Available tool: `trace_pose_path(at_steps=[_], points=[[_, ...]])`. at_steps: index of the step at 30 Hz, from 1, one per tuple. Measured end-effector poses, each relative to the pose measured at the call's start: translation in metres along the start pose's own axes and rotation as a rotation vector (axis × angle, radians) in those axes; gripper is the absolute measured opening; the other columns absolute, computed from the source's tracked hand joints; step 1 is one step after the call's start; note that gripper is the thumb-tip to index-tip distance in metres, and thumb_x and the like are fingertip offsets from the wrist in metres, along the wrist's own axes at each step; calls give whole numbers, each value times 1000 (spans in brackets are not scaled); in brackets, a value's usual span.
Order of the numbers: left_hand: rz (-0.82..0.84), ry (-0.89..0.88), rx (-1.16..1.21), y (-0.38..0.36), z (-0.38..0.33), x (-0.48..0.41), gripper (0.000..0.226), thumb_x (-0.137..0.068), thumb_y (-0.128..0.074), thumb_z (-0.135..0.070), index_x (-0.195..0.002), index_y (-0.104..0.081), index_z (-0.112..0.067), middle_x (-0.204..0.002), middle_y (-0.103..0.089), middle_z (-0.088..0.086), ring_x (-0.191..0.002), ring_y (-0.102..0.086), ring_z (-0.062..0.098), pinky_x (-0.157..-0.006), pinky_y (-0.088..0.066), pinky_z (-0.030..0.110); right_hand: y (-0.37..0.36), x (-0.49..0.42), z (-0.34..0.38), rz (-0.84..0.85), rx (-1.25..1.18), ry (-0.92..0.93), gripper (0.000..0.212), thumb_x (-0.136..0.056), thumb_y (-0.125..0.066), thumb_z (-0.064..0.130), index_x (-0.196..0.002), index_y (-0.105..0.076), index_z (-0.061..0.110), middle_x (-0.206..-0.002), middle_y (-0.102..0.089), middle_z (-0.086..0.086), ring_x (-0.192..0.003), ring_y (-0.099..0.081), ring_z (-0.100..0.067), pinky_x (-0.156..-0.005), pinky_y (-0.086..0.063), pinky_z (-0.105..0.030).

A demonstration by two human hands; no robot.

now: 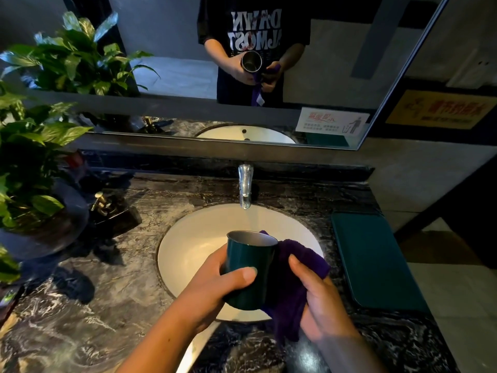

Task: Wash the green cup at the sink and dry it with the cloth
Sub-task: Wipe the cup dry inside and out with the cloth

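Left hand (215,281) grips the green cup (248,267) over the white sink (188,246); right hand (320,300) presses a purple cloth (293,267) against its side.

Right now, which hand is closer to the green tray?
Right. The right hand, holding the cloth, is beside the tray on the counter. The left hand grips the cup, farther away over the sink.

Place: public washroom, dimly lit.
Basin: white oval sink (188,246) sunk into dark marbled counter (88,313).
Tap: chrome spout (245,187) at counter's back edge.
Wall: wide mirror (188,76) above, with litter notice sticker (332,121); yellow sign (441,109) beside it.
Decor: leafy potted plant (29,146) at counter's left edge.
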State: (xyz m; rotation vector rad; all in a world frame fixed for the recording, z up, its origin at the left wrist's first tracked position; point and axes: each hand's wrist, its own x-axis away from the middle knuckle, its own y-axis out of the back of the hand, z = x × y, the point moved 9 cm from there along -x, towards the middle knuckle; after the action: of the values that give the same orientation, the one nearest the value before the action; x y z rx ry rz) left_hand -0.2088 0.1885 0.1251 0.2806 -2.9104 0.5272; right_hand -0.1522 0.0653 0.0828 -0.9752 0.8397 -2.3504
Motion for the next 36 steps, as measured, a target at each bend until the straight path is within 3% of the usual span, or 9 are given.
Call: trace_pose_path(at_steps=[6,9,15,20,22,25,29,33,36], points=[[95,9,89,-8,3,-1,56,-78,-76,-35,-132,-64,-27,-130,-68,9,-121,-63,27,-96,-55,41,-15,0,0,105,27,-17,64,-85,-74,23,-142,-54,5,-139,-61,-30,-124,-64,-45,-86,-59,-59],[94,12,49,-6,1,-1,64,-73,-84,-45,-131,-63,-26,-126,-69,8,-117,-65,25,-92,-55,37,-11,-2,2,92,137,59,43,-95,-68,17,-135,-60,7,-133,-63,-33,-112,-68,-48,-86,-45,-82],[49,-13,-187,-4,10,-2,55,-74,-80,-41,-127,-62,-36,-123,-71,0,-116,-66,20,-95,-56,36,5,-6,7,-97,211,179,28,-99,-58,6,-123,-67,-3,-127,-63,-39,-125,-55,-59,-98,-49,-64],[43,-48,-367,9,4,0,57,-74,-83,-39,-125,-59,-45,-123,-69,-8,-115,-65,12,-89,-54,24,17,0,27,-204,135,250,25,-92,-64,7,-113,-75,1,-112,-76,-25,-99,-76,-37,-77,-65,-45],[67,-37,-442,14,4,-1,60,-72,-83,-41,-126,-57,-49,-124,-68,-11,-115,-64,11,-91,-54,24,14,2,40,-204,151,285,33,-83,-71,14,-114,-75,3,-112,-76,-27,-98,-74,-38,-84,-62,-51],[93,-14,-489,17,6,-1,63,-73,-83,-43,-129,-55,-48,-126,-66,-11,-117,-63,12,-96,-55,31,-5,7,64,-109,346,402,38,-81,-78,25,-116,-75,10,-113,-74,-30,-100,-70,-41,-89,-55,-56],[156,-17,-471,14,1,-2,61,-76,-80,-44,-132,-58,-33,-119,-70,-1,-108,-68,17,-90,-56,34,-46,15,77,136,921,633,26,-90,-69,29,-115,-73,23,-114,-72,0,-108,-69,-20,-91,-51,-30],[194,-12,-420,14,2,-2,58,-78,-78,-46,-131,-62,-26,-114,-72,3,-101,-68,17,-84,-52,27,-57,9,55,332,1227,571,28,-93,-61,42,-115,-76,33,-118,-70,17,-118,-62,-15,-96,-49,-22],[171,31,-350,22,6,-2,51,-76,-79,-48,-120,-68,-23,-105,-73,5,-93,-68,18,-80,-52,27,-42,-1,41,281,1101,358,38,-87,-60,55,-111,-76,30,-113,-68,10,-102,-68,-22,-92,-56,-44]])
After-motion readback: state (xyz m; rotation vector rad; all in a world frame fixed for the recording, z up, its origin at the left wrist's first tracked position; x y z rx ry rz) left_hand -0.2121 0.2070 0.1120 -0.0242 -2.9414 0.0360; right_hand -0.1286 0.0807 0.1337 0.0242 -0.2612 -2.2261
